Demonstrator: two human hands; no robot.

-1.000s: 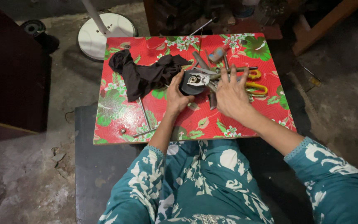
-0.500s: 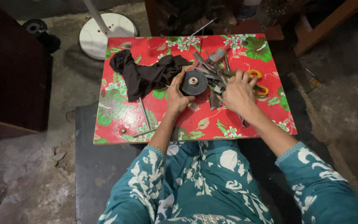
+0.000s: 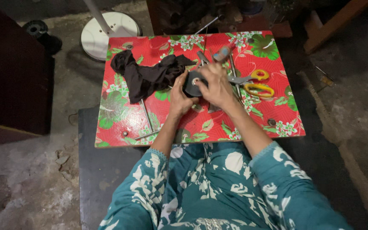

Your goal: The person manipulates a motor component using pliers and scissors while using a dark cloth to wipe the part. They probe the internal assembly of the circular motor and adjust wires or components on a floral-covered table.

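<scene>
Disc [image 3: 191, 84], dark and round, sits gripped between my hands: left hand [image 3: 179, 96] curled on its edge, right hand [image 3: 215, 85] closed over its top, above the table [image 3: 277, 123].

Round dark part [image 3: 191, 85] mostly hidden under both hands, kind unclear. Tools behind right hand [image 3: 216, 87] partly covered. White round base [image 3: 111, 34] cut by top edge.

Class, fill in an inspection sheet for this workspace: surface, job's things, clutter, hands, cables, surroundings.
Surface: low table with red floral cover.
Job's things: dark round part, gripped from both sides.
Clutter: black cloth; yellow-handled scissors; metal rods; more tools, half hidden by the hands.
Hands: left hand and right hand both on the part.
Cables: nothing seen.
Surroundings: white round stand base; rough concrete floor.
</scene>
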